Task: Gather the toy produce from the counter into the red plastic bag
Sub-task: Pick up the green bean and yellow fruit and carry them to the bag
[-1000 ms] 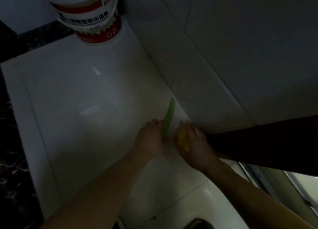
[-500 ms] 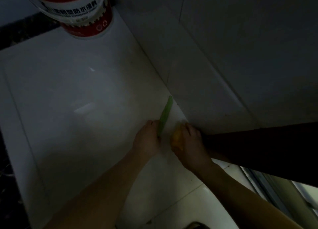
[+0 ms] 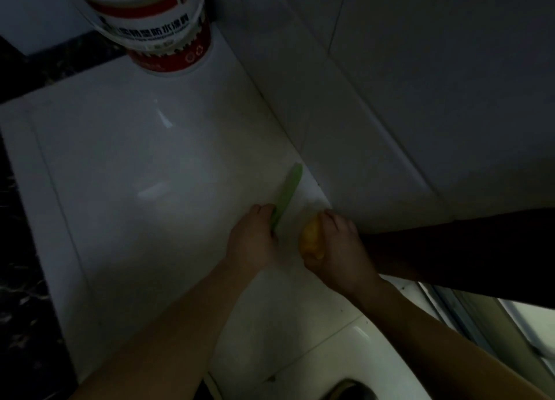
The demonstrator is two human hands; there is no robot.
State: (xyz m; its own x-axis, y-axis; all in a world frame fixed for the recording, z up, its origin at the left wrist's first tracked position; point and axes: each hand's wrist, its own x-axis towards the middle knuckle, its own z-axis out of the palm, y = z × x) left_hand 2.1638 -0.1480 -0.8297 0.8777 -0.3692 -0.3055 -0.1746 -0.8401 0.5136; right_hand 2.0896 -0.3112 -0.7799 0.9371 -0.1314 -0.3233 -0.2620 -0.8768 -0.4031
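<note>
While working low over the white counter [image 3: 126, 165] near the wall: closing the left hand [image 3: 250, 243] on the near end of a long green toy piece [image 3: 286, 193], curling the right hand [image 3: 336, 246] around a yellow toy fruit [image 3: 310, 240]. Judging both as light, stiff, slick plastic, so wrapping each across its middle; not seeing any red bag.

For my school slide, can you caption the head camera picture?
Left hand grips a green toy piece; right hand grips a yellow one on the white counter.
</note>
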